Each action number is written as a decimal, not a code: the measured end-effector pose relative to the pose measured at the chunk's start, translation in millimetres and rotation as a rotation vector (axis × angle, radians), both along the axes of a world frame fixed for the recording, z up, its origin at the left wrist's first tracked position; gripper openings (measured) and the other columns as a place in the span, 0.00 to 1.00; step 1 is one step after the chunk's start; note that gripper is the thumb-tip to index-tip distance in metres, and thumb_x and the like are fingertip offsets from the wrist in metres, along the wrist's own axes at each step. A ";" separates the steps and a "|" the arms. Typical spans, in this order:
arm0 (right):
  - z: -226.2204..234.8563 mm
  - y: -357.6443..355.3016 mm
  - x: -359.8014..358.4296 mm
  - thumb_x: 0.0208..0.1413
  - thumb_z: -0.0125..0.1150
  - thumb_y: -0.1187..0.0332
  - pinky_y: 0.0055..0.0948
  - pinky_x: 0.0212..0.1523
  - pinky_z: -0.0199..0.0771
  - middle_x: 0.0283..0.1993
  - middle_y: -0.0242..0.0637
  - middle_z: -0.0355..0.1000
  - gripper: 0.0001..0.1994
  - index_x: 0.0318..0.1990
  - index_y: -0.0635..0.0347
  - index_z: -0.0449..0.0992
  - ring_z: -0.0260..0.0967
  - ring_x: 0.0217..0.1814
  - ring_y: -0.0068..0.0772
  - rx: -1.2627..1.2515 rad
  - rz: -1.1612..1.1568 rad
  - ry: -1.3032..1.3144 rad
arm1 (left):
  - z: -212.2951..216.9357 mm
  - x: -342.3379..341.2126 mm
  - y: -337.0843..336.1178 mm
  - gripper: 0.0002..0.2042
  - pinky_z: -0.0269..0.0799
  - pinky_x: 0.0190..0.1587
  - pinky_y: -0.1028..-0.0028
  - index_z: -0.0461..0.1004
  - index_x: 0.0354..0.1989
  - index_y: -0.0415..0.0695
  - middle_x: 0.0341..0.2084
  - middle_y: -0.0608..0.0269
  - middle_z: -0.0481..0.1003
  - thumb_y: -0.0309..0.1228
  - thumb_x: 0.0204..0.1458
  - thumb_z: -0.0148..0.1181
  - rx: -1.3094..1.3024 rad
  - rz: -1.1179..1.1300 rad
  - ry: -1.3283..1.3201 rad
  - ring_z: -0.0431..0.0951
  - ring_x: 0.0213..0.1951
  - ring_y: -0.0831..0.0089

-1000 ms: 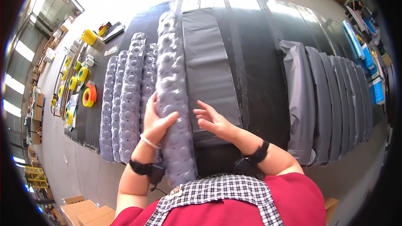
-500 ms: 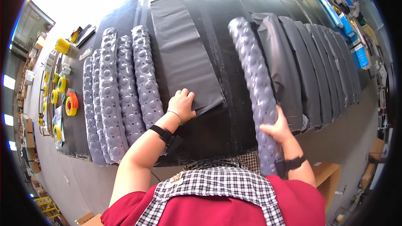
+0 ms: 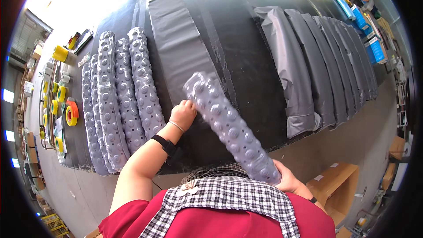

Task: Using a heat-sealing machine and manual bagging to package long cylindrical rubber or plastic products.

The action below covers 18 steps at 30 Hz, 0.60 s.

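My right hand (image 3: pixel 286 176) is wrapped round the near end of a rolled grey-purple bath mat (image 3: pixel 233 130) with round bumps and small holes. The roll slants up to the left, its far end over the near part of a flat dark grey plastic bag (image 3: pixel 176 39). My left hand (image 3: pixel 183 114) has its fingers curled closed at the bag's near end, right beside the roll's tip. Its fingertips are partly hidden, but they appear to pinch the bag's edge. The roll covers part of the bag's opening.
Several more rolled mats (image 3: pixel 143 79) lie to the left on the black table (image 3: pixel 246 61). Filled dark grey bags (image 3: pixel 288 75) lie in a row on the right. Yellow tape rolls (image 3: pixel 72 114) sit at the left edge. A cardboard box (image 3: pixel 335 189) stands below, near right.
My right hand has drawn the rolled mat from beside the filled bags toward me and leftward, tilting its far end to the flat bag. My left hand stays at that bag, fingers more tightly curled.
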State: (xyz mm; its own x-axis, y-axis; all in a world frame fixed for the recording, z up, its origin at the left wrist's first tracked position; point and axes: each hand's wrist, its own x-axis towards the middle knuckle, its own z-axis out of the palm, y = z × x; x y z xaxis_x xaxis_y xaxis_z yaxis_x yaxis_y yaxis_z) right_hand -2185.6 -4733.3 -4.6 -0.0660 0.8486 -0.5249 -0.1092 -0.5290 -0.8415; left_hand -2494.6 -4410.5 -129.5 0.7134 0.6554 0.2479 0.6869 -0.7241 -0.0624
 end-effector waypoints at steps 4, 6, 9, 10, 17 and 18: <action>-7.5 -31.9 4.5 0.36 0.81 0.67 0.32 0.66 0.62 0.61 0.38 0.68 0.48 0.67 0.65 0.59 0.66 0.63 0.28 -0.107 0.050 -0.010 | -4.6 -8.6 13.2 0.04 0.77 0.35 0.65 0.76 0.26 0.46 0.27 0.61 0.76 0.32 0.47 0.60 -0.152 0.028 -0.208 0.79 0.34 0.61; -14.5 -48.3 8.1 0.36 0.82 0.67 0.32 0.65 0.64 0.60 0.39 0.69 0.48 0.67 0.65 0.59 0.67 0.62 0.28 -0.124 -0.009 -0.022 | 24.4 -0.7 18.0 0.07 0.75 0.40 0.62 0.77 0.27 0.44 0.28 0.57 0.78 0.34 0.49 0.61 -0.472 0.165 -0.376 0.79 0.35 0.56; -15.1 -49.5 3.8 0.35 0.82 0.66 0.32 0.64 0.65 0.60 0.39 0.70 0.48 0.66 0.65 0.61 0.68 0.61 0.29 -0.113 -0.036 -0.023 | 22.6 -9.7 38.0 0.09 0.75 0.37 0.68 0.80 0.33 0.41 0.27 0.55 0.80 0.34 0.52 0.64 -0.750 0.299 -0.433 0.81 0.31 0.63; -19.2 -51.4 3.8 0.35 0.82 0.66 0.32 0.64 0.65 0.60 0.39 0.70 0.48 0.66 0.65 0.61 0.68 0.61 0.29 -0.111 -0.042 -0.024 | 21.7 -7.9 47.0 0.10 0.75 0.38 0.70 0.80 0.34 0.40 0.27 0.56 0.81 0.35 0.53 0.65 -0.853 0.318 -0.407 0.80 0.30 0.69; -7.7 -19.1 -9.2 0.33 0.82 0.54 0.32 0.63 0.67 0.60 0.42 0.71 0.49 0.65 0.59 0.64 0.69 0.62 0.34 -0.016 0.164 -0.336 | -9.5 -31.5 82.3 0.10 0.74 0.39 0.73 0.81 0.38 0.41 0.29 0.63 0.81 0.34 0.54 0.64 -1.284 0.270 -0.508 0.77 0.31 0.78; -5.5 -16.1 -10.3 0.33 0.82 0.55 0.32 0.63 0.67 0.60 0.42 0.71 0.48 0.65 0.58 0.64 0.70 0.62 0.34 -0.034 0.178 -0.351 | -7.3 -37.6 83.3 0.10 0.74 0.39 0.73 0.81 0.38 0.41 0.29 0.63 0.81 0.34 0.54 0.64 -1.281 0.259 -0.510 0.77 0.31 0.78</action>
State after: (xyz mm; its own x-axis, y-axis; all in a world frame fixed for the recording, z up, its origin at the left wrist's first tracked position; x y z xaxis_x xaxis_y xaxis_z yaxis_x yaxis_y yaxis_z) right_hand -2195.9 -4749.5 -10.1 -0.0223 0.8215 -0.5698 0.2778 -0.5424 -0.7929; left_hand -2532.2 -4327.2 -136.9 0.5526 0.7182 -0.4229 0.5549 0.0615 0.8296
